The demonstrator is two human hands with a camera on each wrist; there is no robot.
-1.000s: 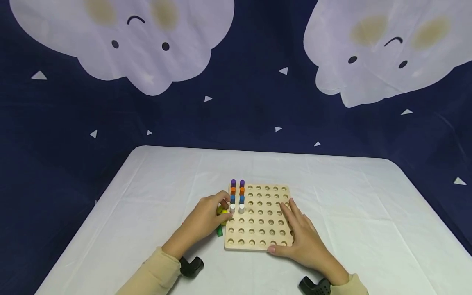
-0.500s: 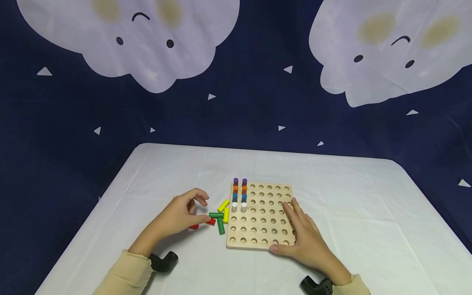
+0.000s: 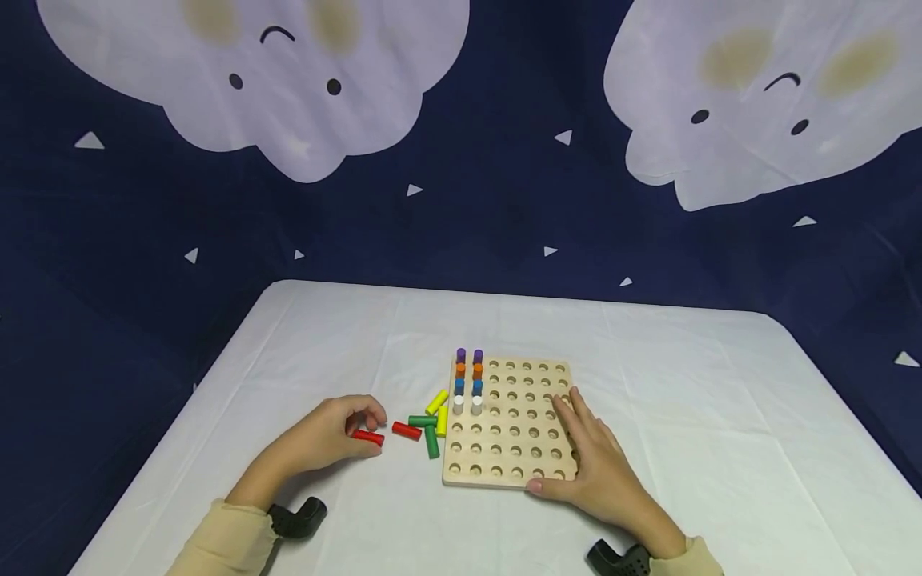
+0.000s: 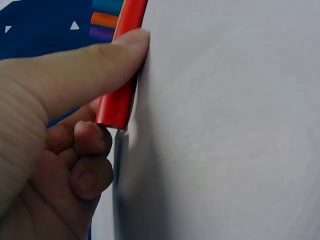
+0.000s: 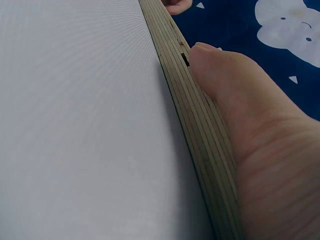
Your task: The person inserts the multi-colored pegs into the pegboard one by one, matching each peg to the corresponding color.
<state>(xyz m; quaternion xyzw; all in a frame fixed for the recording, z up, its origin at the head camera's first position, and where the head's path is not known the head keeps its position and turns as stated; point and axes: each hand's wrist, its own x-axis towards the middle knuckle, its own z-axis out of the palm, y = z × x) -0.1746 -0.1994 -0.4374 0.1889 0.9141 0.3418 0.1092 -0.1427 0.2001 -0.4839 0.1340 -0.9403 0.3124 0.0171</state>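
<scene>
In the head view my left hand [image 3: 327, 432] is low over the table with fingers curled around a red peg [image 3: 368, 438]. The left wrist view shows the thumb laid across that red peg [image 4: 116, 107]; the index fingertip is hidden behind it. A second red peg [image 3: 406, 431] lies just right of the hand. My right hand [image 3: 601, 472] rests on the near right corner of a wooden pegboard [image 3: 504, 440], fingers spread along the right side. Its thumb presses the board's front edge [image 5: 185, 115] in the right wrist view.
Two green pegs [image 3: 431, 442] and two yellow pegs [image 3: 442, 422] lie against the board's left side. Paired purple, orange, blue and white pegs [image 3: 477, 406] stand upright in the board's two left columns. A white cloth covers the table [image 3: 346, 320].
My left hand has left the pegs on the board, moved left and lowered to the red peg, where its fingers have drawn in. The right hand stays on the board.
</scene>
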